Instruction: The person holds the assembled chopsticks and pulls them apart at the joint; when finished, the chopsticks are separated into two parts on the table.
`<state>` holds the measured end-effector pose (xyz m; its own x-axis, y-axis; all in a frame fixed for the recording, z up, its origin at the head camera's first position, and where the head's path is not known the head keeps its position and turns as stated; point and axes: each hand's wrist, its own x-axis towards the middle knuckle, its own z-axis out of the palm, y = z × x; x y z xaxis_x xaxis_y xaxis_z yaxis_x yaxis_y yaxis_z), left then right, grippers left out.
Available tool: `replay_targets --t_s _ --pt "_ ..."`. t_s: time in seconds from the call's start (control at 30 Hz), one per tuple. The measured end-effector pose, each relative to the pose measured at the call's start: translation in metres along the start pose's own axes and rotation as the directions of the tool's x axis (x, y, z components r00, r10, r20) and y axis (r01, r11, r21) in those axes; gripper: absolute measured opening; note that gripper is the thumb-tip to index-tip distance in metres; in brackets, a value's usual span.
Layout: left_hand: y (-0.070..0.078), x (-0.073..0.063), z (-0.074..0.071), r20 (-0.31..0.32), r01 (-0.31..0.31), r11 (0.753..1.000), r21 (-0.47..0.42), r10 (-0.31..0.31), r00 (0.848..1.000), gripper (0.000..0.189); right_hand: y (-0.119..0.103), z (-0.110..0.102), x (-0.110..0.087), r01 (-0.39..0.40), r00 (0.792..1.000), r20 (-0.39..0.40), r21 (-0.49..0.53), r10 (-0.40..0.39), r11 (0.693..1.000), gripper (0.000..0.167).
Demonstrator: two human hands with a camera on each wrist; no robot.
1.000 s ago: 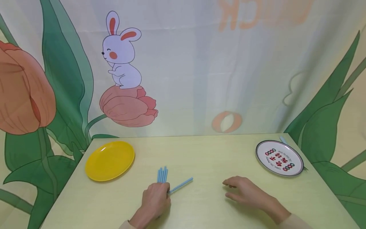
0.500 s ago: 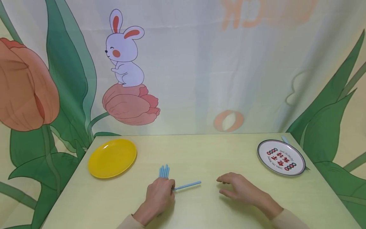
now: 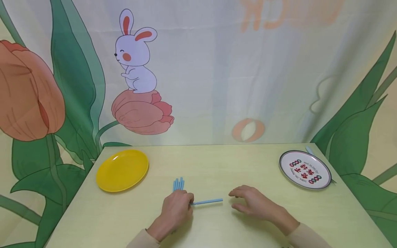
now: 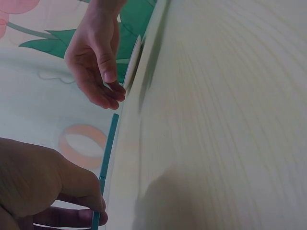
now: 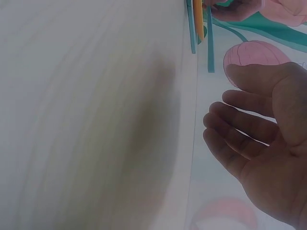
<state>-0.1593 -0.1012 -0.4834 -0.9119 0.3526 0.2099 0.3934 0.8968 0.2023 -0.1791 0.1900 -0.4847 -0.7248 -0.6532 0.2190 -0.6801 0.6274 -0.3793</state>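
Observation:
In the head view my left hand point(image 3: 177, 210) pinches one slim blue stick point(image 3: 208, 201) that points right, toward my other hand. The left wrist view shows thumb and finger on this stick point(image 4: 109, 148). Several more blue sticks point(image 3: 178, 184) stick out side by side beyond the knuckles; their near ends are hidden, so I cannot tell whether they are held or lie on the table. My right hand point(image 3: 258, 204) hovers just right of the free tip, fingers loosely bent and apart, touching nothing; its palm point(image 5: 268, 177) holds nothing.
A yellow plate point(image 3: 122, 170) lies at the back left of the pale table point(image 3: 229, 165). At the back right is a white patterned plate point(image 3: 305, 169), with a light blue end point(image 3: 309, 150) and thin dark tips point(image 3: 333, 181) showing past its rim. A printed curtain point(image 3: 198, 69) hangs behind.
The pinched stick has swung from slanting away to nearly level, its tip moving right. My right hand has come left toward that tip. My left hand has shifted slightly right and away.

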Motion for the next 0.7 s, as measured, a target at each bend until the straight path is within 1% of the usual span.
replay_targets --t_s 0.27,0.53,0.7 --pt "0.003 0.003 -0.002 0.003 -0.028 1.000 -0.006 0.028 1.000 0.019 -0.004 0.004 0.008 0.010 1.000 0.007 0.003 -0.010 1.000 0.028" --pt "0.003 0.007 -0.003 0.033 -0.064 0.996 -0.065 0.066 0.997 0.014 -0.009 0.005 0.014 0.045 0.999 -0.001 0.013 -0.045 0.999 0.026" --pt "0.004 0.007 0.000 0.016 -0.091 0.993 -0.077 0.093 0.996 0.014 -0.011 0.009 0.017 0.055 0.998 -0.007 0.021 -0.055 0.998 0.027"
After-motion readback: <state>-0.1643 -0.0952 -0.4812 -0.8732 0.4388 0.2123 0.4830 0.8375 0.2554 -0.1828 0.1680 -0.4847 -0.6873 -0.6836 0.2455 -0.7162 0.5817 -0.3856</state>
